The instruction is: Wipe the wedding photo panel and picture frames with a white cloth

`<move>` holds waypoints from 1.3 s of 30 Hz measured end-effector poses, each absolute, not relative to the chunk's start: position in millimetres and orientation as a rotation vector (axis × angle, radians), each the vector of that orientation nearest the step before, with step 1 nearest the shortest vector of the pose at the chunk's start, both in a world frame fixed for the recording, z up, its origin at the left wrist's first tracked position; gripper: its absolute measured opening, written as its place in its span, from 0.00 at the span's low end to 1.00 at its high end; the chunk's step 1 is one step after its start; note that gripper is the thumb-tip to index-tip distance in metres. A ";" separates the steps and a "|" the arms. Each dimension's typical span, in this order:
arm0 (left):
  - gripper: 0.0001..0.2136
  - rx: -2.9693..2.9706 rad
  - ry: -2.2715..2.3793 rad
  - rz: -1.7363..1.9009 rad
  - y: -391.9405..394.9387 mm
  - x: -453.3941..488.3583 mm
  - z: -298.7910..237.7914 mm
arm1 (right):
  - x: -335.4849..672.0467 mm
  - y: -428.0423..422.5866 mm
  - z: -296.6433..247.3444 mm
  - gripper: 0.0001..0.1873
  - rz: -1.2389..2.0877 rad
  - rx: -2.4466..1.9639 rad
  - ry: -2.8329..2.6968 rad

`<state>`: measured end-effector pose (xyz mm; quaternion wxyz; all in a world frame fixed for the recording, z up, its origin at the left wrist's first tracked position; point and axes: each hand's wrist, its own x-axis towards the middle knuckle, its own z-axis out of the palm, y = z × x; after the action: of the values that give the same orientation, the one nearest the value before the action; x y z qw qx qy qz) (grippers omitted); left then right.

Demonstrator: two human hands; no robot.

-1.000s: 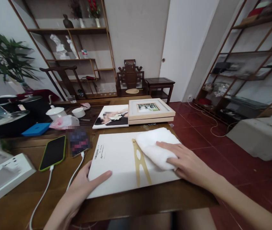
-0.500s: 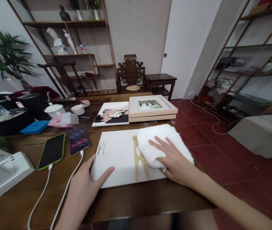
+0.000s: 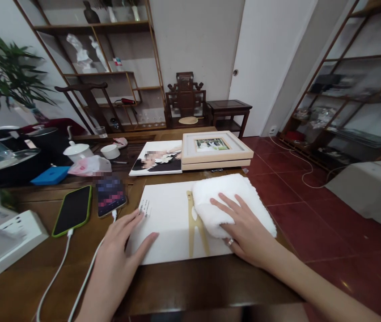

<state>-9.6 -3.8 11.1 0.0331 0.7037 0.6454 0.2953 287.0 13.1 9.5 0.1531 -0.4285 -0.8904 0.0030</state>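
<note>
A dark wooden table (image 3: 184,286) stands on a red tiled floor (image 3: 311,214), with open shelves (image 3: 123,76) behind. The barcode label (image 3: 144,207) on the white board (image 3: 167,223) is too small to read. The thick, fluffy white cloth (image 3: 224,194) lies on the board's right half. The right hand (image 3: 244,230) rests on it, fingers spread flat. The left hand (image 3: 116,252) lies on the board's left edge, fingers extended, gripping nothing.

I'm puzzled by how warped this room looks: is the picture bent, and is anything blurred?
Head view: a wide lens bows the shelves at the right edge outward and they look smeared; the phone screen and the photo print carry pixelated patches; the white cloth under the right hand and the left hand are sharp, in soft, even light.
</note>
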 end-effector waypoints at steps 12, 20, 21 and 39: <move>0.23 2.500 1.714 0.582 6.7 -6.1 -3.3 | 292.8 8.4 18.4 0.09 0.014 -1.173 -2.634; 0.24 2.523 1.686 0.553 7.6 -5.5 -2.4 | 292.6 66.0 27.6 0.12 0.106 -1.166 -2.664; 0.24 2.514 1.691 0.568 7.0 -5.1 -2.5 | 291.7 64.8 28.0 0.12 0.099 -1.179 -2.670; 0.21 2.227 1.722 0.744 14.4 -12.0 -1.2 | 303.8 23.3 27.7 0.12 0.137 -1.160 -2.644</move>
<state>-12.0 14.4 -1.2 0.1146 0.7598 0.5875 0.2539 303.8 23.3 27.7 0.1252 -0.3983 -0.9075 0.0471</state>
